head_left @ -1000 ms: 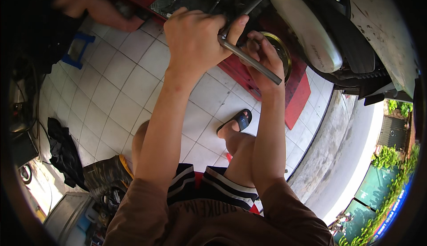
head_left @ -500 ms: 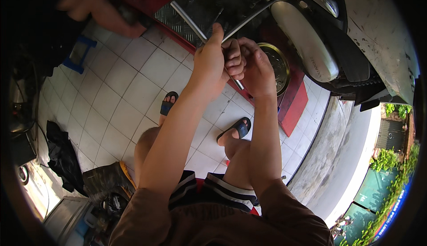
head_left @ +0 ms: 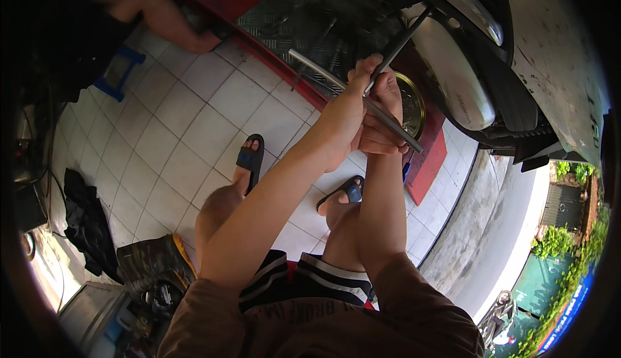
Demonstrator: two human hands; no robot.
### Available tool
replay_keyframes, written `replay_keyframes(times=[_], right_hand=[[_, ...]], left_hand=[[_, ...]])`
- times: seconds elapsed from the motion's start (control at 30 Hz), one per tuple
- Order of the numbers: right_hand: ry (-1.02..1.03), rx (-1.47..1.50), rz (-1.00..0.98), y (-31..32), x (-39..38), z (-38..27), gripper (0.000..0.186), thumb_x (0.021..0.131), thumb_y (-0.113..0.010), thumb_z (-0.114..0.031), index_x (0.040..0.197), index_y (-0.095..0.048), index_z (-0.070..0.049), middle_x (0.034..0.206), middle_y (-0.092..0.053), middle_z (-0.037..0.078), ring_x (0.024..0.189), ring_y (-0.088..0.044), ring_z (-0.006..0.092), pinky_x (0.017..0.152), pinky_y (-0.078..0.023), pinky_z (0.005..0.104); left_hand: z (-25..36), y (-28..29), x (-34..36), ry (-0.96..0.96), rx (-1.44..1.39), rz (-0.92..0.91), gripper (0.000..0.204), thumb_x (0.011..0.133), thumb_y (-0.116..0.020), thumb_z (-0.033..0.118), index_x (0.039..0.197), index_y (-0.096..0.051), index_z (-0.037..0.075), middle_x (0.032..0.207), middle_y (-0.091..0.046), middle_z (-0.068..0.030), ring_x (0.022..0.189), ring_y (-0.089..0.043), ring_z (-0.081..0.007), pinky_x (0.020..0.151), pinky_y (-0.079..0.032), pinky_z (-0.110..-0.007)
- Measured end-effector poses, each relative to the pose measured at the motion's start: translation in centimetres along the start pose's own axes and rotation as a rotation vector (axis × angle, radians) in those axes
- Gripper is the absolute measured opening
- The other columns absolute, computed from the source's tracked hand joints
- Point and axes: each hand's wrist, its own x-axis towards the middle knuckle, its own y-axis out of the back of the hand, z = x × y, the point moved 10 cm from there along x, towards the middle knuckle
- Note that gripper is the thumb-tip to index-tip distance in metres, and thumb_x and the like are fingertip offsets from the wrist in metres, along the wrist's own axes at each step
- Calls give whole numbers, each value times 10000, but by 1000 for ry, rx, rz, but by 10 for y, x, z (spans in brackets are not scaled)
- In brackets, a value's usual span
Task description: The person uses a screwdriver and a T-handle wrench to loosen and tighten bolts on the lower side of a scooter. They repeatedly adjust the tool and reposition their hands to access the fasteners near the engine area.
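Note:
Both hands are together on a metal T-handle wrench [head_left: 317,67], in front of the motorcycle. My left hand [head_left: 346,117] is closed around its crossbar, whose ends stick out on both sides. Just behind it, partly covered, my right hand [head_left: 389,93] has its fingers curled at the wrench where the shaft meets the bar. The dark shaft slants up and right toward the silver exhaust cover [head_left: 453,73]; its far end lies in front of the motorcycle's dark underside, and I cannot tell whether it touches.
A round gold-rimmed dish [head_left: 419,109] stands on the red-edged lift platform [head_left: 428,170] behind my right hand. Tools lie on its dark tread plate [head_left: 272,25]. At left, another person's arm [head_left: 171,21] reaches in above a blue stool [head_left: 121,72]. White tiles [head_left: 187,131] cover the floor.
Both hands have shifted right and closer together. The wrench has turned: its crossbar now slants down to the right past my hands, and its shaft points more steeply upward.

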Motion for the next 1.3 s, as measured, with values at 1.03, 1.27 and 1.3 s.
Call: replay_keyframes(times=[1.03, 1.27, 1.3], right_hand=[[-100, 81, -75, -12, 4, 21, 357, 847, -738, -311, 951, -622, 10, 668, -554, 37, 535, -428, 104, 492, -309, 235], [-148, 49, 94, 4, -3, 20, 325, 905, -679, -260, 1069, -623, 15, 687, -517, -18, 576, -397, 41, 517, -322, 176], [-156, 41, 92, 3, -3, 21, 319, 910, -672, -251, 1077, -620, 16, 688, -520, -17, 575, -401, 42, 519, -326, 175]], left_hand=[[19, -20, -83, -1010, 1324, 162, 381, 897, -576, 114, 1270, -558, 35, 774, -628, -136, 580, -607, -272, 542, -471, -369], [72, 12, -85, -999, 1485, 449, 664, 888, -589, 96, 1493, -318, 134, 890, -649, -121, 631, -641, -286, 542, -503, -372], [71, 16, -84, -1003, 1509, 471, 670, 888, -588, 90, 1496, -312, 141, 895, -650, -123, 639, -646, -286, 548, -509, -373]])
